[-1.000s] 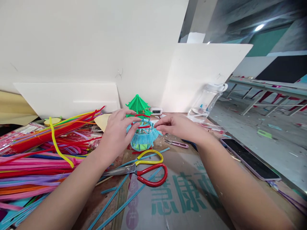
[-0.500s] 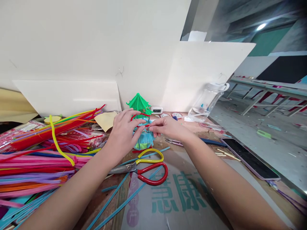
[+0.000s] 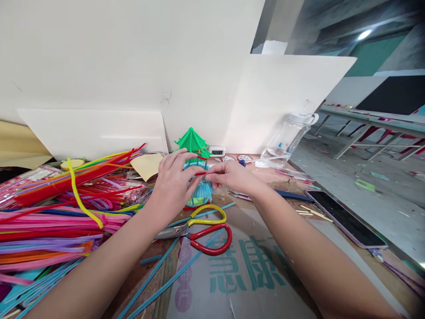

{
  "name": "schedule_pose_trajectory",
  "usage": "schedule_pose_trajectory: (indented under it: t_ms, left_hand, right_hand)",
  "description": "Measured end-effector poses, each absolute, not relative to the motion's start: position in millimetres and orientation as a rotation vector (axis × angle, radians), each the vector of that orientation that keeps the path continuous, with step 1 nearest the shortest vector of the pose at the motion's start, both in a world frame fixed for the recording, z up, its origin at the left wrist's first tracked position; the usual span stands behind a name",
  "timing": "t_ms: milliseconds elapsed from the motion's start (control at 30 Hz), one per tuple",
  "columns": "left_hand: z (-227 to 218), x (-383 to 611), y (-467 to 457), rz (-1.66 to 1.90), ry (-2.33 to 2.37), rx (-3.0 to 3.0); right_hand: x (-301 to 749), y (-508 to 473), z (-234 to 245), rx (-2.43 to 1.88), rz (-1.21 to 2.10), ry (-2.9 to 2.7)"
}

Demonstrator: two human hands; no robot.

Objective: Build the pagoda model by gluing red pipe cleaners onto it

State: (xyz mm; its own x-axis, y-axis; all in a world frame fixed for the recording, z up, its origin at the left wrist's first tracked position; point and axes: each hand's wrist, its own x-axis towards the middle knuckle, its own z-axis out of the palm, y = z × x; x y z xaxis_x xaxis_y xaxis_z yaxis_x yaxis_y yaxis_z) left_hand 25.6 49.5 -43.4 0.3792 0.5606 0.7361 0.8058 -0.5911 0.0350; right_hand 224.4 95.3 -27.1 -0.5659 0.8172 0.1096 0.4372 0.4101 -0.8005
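Both hands meet at a small pipe-cleaner pavilion with a green roof and a light blue base. My left hand is closed in a pinch on a red pipe cleaner at the model's near side. From the right, my right hand pinches the same strip's other end, thumb against forefinger. Fingers hide much of the model's middle. Just in front lie scissors with one yellow and one red handle, their blades pointing left and partly behind my left forearm.
Bundles of coloured pipe cleaners fill the left side. Blue strips lie by the scissors. A phone, a clear water jug and a small digital clock stand or lie rightward and behind. White board rises at the back.
My fingertips have shifted slightly around the red pipe cleaner, and my left fingers and thumb have drawn closer together. The scissors and surrounding things stay put.
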Motion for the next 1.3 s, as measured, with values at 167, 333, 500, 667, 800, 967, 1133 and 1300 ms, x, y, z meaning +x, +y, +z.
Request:
schedule_pose_trajectory:
  t_ms: [167,333,500,667,800,967,1133,1300]
  left_hand:
    - [-43.4,25.9,48.4,-1.047,-1.213,-2.301]
    - [-43.4,26.1,48.0,-1.058,-1.211,-2.287]
    - [-44.4,25.9,49.1,-1.065,-1.231,-2.261]
    - [-43.9,26.8,48.6,-1.051,-1.227,-2.263]
    - [-42.5,27.1,47.0,-1.058,-1.212,-2.272]
    - [-41.9,26.9,46.1,-1.021,-1.212,-2.272]
    - [-43.2,26.6,47.2,-1.009,-1.208,-2.254]
    - [-43.9,26.0,48.7,-1.001,-1.187,-2.239]
  right_hand:
    - [224.8,95.6,-29.0,-1.058,1.019,-2.174]
    - [224.8,97.0,-30.6,-1.056,1.031,-2.167]
    - [224.1,96.6,-30.9,-1.063,1.043,-2.154]
    - [224.4,97.3,-31.2,-1.044,1.034,-2.171]
    - [225.4,97.9,-32.7,-1.023,1.025,-2.184]
    - [224.8,96.2,-31.5,-1.037,1.033,-2.179]
    - [223.6,95.0,-29.4,-1.048,1.011,-2.185]
    - [223.2,94.8,-29.1,-1.062,1.012,-2.178]
